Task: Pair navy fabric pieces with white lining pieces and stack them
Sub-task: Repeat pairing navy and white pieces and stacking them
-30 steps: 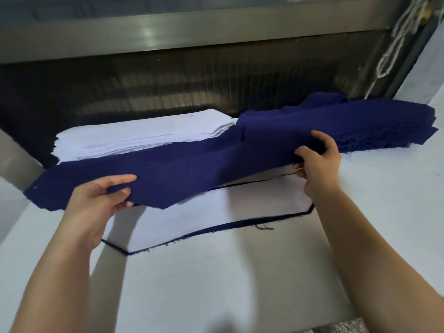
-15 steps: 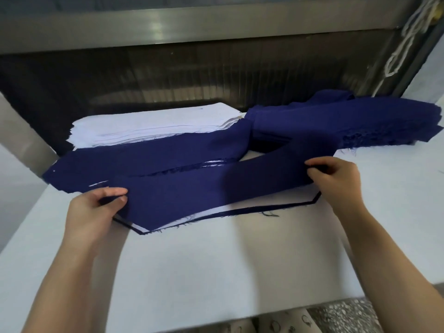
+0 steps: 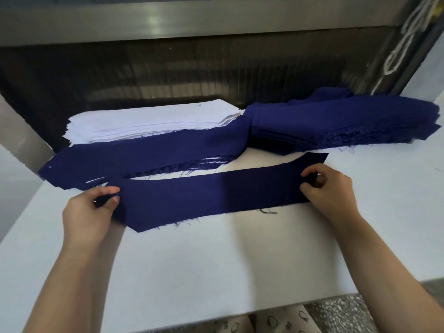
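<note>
White worktop [image 3: 216,260] carries everything: nearest you on it, a long navy piece [image 3: 211,193] lies flat, and your hands hold its two ends. Your left hand [image 3: 91,212] pinches the left end between thumb and fingers, and your right hand [image 3: 329,191] pinches the right end the same way. Just behind it lies a layered stack [image 3: 144,155], navy on top with white edges showing. Behind that sit a stack of white lining [image 3: 149,121] at left and a navy pile [image 3: 336,121] at right, before a dark ribbed panel [image 3: 168,68].

Two hands: left hand [image 3: 89,212], right hand [image 3: 329,191]. One loose navy strip [image 3: 211,195]. Three piles: white lining pile [image 3: 149,121], navy pile [image 3: 336,121], mixed navy-and-white pile [image 3: 144,155]. One desk [image 3: 216,260].
</note>
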{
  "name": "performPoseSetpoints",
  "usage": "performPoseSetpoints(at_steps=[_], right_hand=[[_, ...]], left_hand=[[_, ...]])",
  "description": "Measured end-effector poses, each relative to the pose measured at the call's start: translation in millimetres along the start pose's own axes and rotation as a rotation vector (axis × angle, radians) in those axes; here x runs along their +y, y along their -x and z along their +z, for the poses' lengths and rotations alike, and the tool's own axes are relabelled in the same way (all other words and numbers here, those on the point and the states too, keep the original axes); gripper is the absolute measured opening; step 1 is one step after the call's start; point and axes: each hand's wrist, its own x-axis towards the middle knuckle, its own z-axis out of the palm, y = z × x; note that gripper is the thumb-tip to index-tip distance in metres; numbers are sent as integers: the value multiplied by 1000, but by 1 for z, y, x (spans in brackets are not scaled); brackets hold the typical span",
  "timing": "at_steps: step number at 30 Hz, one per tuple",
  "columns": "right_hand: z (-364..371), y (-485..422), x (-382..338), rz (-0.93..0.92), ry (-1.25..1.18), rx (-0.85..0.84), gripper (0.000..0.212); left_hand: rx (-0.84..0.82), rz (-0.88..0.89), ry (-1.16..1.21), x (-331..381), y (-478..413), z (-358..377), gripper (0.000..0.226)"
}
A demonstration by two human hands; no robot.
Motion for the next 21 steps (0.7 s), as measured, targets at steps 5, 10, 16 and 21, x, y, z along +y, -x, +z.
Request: performPoseSetpoints(at_steps=[5, 10, 16, 21], right_hand=[[4, -2, 5, -12, 38, -21, 16], [5, -3, 7, -48, 87, -16, 12], [5, -2, 5, -71, 77, 29, 15], [5, -3, 6, -47, 278, -17, 22]], left_hand=[[27, 5, -3, -2, 0, 0, 19], [32, 35, -50, -4, 2, 4, 18], [43, 74, -115, -6, 2, 8, 16], [39, 100, -190, -3, 6, 11, 29]])
